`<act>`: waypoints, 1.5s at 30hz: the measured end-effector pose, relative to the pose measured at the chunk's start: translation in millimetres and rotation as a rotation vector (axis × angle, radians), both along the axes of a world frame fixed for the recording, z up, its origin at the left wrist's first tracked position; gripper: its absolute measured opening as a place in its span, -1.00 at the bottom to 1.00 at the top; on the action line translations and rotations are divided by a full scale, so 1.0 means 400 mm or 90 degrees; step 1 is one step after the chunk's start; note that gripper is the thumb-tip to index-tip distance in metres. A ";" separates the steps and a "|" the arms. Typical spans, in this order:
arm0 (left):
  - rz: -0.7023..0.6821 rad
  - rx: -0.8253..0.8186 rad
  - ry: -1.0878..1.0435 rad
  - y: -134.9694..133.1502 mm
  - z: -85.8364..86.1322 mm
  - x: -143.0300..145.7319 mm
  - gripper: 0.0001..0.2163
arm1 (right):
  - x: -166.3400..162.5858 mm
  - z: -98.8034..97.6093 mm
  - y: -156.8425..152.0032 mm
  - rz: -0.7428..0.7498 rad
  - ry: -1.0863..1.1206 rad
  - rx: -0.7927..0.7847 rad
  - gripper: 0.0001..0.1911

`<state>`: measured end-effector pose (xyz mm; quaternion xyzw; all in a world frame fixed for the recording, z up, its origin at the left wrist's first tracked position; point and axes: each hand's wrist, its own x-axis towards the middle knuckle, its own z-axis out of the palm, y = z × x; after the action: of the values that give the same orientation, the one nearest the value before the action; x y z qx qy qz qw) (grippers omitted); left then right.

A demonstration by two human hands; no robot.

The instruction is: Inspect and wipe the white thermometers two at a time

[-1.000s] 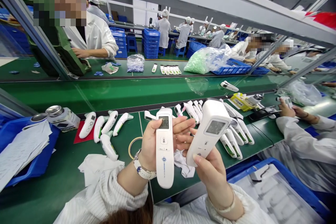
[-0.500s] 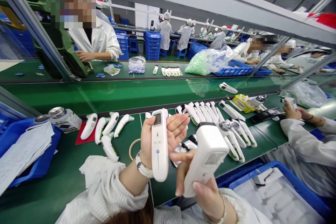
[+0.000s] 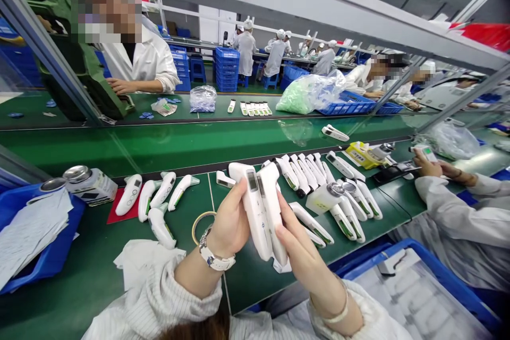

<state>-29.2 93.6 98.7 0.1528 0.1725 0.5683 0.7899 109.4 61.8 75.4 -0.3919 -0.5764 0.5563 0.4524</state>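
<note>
My left hand [image 3: 228, 221] is closed round a white infrared thermometer [image 3: 257, 218] with a small grey screen near its top. A second white thermometer [image 3: 271, 196] stands against it, side by side, gripped by my right hand [image 3: 300, 247] from the right. Both are held tilted above the green bench, and their lower ends meet close together. Behind and to the right lies a row of white thermometers [image 3: 305, 172]. More thermometer bodies [image 3: 311, 223], with green strips showing along their sides, rest just right of my right hand.
Several thermometers [image 3: 161, 226] lie at left, one on a red card [image 3: 113, 212]. A tape roll [image 3: 195, 231] sits by my left wrist. Blue bins [image 3: 51, 268] stand left and right [image 3: 446, 276]. A co-worker's hands [image 3: 428, 163] hold a device at right. A metal rail [image 3: 319, 16] crosses above.
The two thermometers, apart before, are now together. My right hand has turned its thermometer and moved it left and up. My left fingers have closed from an open palm.
</note>
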 end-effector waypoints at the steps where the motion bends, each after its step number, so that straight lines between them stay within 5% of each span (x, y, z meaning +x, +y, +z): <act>1: 0.017 0.010 0.019 -0.001 0.000 0.002 -0.75 | 0.002 -0.002 -0.006 0.004 -0.035 0.019 -0.45; 14: 0.018 0.107 0.107 -0.008 -0.008 -0.001 -0.74 | 0.008 -0.008 -0.016 0.047 0.001 0.083 -0.37; 17: 0.033 0.101 0.101 -0.002 -0.009 0.002 -0.75 | 0.009 -0.009 -0.010 -0.005 -0.012 0.081 -0.35; 21: 0.086 0.095 0.105 0.019 -0.022 0.004 -0.81 | 0.004 -0.013 0.007 -0.141 0.031 0.009 -0.37; 29: 0.041 0.061 0.019 0.029 -0.031 0.007 -0.81 | -0.008 -0.012 0.016 -0.069 0.210 -0.097 -0.45; 36: 0.039 0.159 0.079 0.012 -0.022 0.008 -0.75 | -0.006 -0.017 0.018 -0.082 0.172 -0.071 -0.41; 45: 0.084 0.146 0.134 0.012 -0.024 0.010 -0.69 | -0.003 -0.003 0.014 -0.096 0.081 -0.038 -0.42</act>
<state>-25.2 98.3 89.0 0.2891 0.1978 0.6160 0.7055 108.4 67.5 74.0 -0.4113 -0.4985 0.5616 0.5166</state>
